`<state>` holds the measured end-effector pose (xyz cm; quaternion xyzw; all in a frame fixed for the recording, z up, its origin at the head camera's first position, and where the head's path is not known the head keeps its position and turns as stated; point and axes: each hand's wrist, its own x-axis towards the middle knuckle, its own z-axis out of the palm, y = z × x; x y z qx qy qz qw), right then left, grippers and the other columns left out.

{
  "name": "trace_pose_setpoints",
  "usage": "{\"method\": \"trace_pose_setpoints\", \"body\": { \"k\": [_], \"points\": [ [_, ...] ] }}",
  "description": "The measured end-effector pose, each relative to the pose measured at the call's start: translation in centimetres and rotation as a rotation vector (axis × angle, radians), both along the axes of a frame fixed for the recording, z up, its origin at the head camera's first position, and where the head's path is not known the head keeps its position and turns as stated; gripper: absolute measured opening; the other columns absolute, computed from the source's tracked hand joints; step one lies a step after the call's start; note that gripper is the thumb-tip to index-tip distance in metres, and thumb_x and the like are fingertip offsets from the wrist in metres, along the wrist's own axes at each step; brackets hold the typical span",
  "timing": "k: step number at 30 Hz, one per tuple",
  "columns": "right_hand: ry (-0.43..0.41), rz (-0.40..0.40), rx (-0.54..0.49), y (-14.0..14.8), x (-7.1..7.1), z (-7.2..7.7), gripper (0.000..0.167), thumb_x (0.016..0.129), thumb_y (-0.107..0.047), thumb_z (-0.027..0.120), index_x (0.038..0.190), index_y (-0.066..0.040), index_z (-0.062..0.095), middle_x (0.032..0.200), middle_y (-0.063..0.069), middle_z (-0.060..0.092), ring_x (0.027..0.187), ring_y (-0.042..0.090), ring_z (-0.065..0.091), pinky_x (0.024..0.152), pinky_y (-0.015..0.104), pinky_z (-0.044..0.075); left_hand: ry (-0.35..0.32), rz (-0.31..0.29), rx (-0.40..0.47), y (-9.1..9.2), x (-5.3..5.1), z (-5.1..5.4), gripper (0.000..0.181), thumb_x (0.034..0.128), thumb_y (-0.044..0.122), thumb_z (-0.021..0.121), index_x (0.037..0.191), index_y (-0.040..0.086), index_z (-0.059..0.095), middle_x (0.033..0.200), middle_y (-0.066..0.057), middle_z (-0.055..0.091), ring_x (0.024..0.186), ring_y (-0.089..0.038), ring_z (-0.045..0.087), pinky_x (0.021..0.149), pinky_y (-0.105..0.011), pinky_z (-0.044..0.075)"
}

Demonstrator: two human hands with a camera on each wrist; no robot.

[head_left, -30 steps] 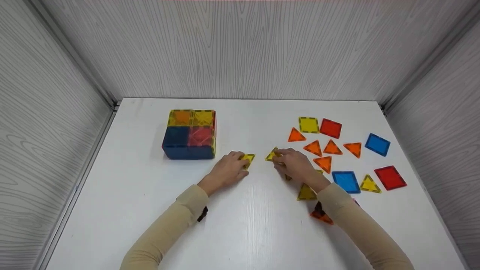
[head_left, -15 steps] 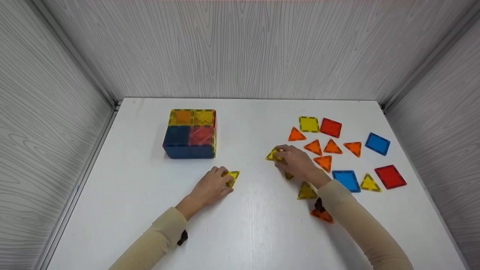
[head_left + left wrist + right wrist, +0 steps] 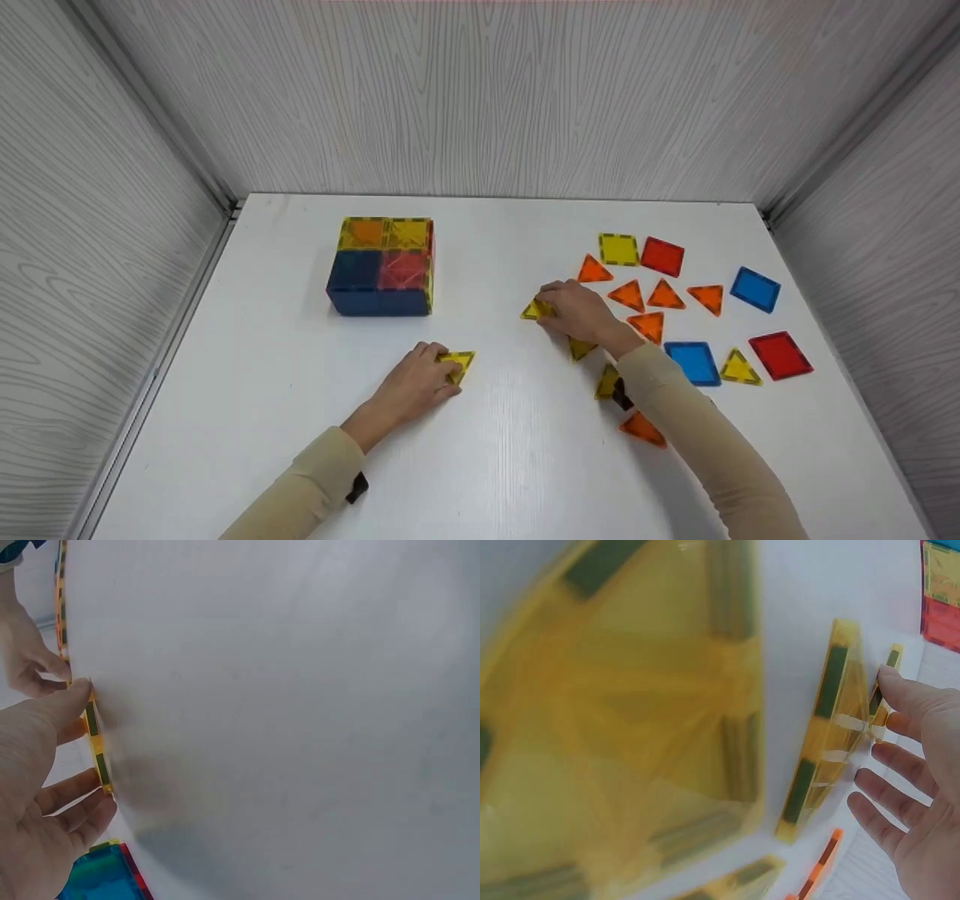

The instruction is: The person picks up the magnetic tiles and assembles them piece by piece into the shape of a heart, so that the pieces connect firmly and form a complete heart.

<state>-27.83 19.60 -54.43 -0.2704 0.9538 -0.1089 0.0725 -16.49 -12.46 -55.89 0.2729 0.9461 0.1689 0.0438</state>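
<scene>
The head view faces forward and down from above; close wrist views share its table (image 3: pixel 480 465).

Counter (image 3: pixel 480 465), right half, loose: six orange triangles (image 3: pixel 665 295), two red squares (image 3: pixel 781 355), two blue squares (image 3: pixel 692 364), one yellow square (image 3: pixel 618 250). Yellow triangles (image 3: pixel 741 368): five visible from the head, middle to right; pieces hidden under the right sleeve (image 3: pixel 697 427) can't be counted. Toward the left edge, one block (image 3: pixel 379 302), four top panels (image 3: pixel 407 234).
</scene>
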Motion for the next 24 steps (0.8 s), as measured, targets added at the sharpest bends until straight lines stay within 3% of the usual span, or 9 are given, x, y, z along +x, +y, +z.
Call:
{"method": "trace_pose_setpoints", "body": {
  "k": [7, 12, 20, 24],
  "points": [
    [0.027, 0.126, 0.009, -2.1, 3.7, 0.1, 0.040, 0.097, -0.030, 0.077, 0.131, -0.008, 0.073, 0.136, 0.013, 0.070, 0.122, 0.033, 0.066, 0.104, 0.046, 0.058, -0.032, 0.009, 0.003, 0.2, -0.2, 0.4, 0.037, 0.0979, 0.037, 0.075, 0.124, 0.011, 0.076, 0.131, -0.017, 0.065, 0.118, -0.031, 0.059, 0.107, -0.046, 0.053],
    [0.036, 0.136, 0.017, -2.9, 6.2, 0.4, 0.037, 0.097, -0.027, 0.078, 0.130, -0.011, 0.074, 0.128, 0.012, 0.072, 0.113, 0.030, 0.067, 0.097, 0.043, 0.060, -0.050, 0.016, -0.007, 0.7, -0.6, 0.5, 0.037, 0.0983, 0.037, 0.075, 0.125, 0.011, 0.076, 0.133, -0.017, 0.065, 0.120, -0.031, 0.059, 0.108, -0.046, 0.052],
    [0.129, 0.193, 0.045, -4.3, 8.3, 0.3, 0.029, 0.097, -0.030, 0.078, 0.122, -0.016, 0.078, 0.112, 0.009, 0.072, 0.097, 0.025, 0.066, 0.083, 0.038, 0.059, -0.016, -0.010, -0.007, 2.3, -1.4, 0.4, 0.035, 0.0973, 0.038, 0.076, 0.121, 0.012, 0.077, 0.129, -0.015, 0.066, 0.116, -0.029, 0.060, 0.105, -0.044, 0.054],
    [0.193, 0.213, 0.099, -5.2, 8.8, 0.2, 0.026, 0.097, -0.030, 0.077, 0.120, -0.019, 0.078, 0.110, 0.007, 0.072, 0.095, 0.024, 0.066, 0.082, 0.036, 0.059, 0.024, -0.041, -0.001, 3.2, -1.8, 0.3, 0.035, 0.0961, 0.038, 0.077, 0.119, 0.012, 0.078, 0.124, -0.012, 0.068, 0.111, -0.026, 0.060, 0.102, -0.042, 0.055]
  ]
}}
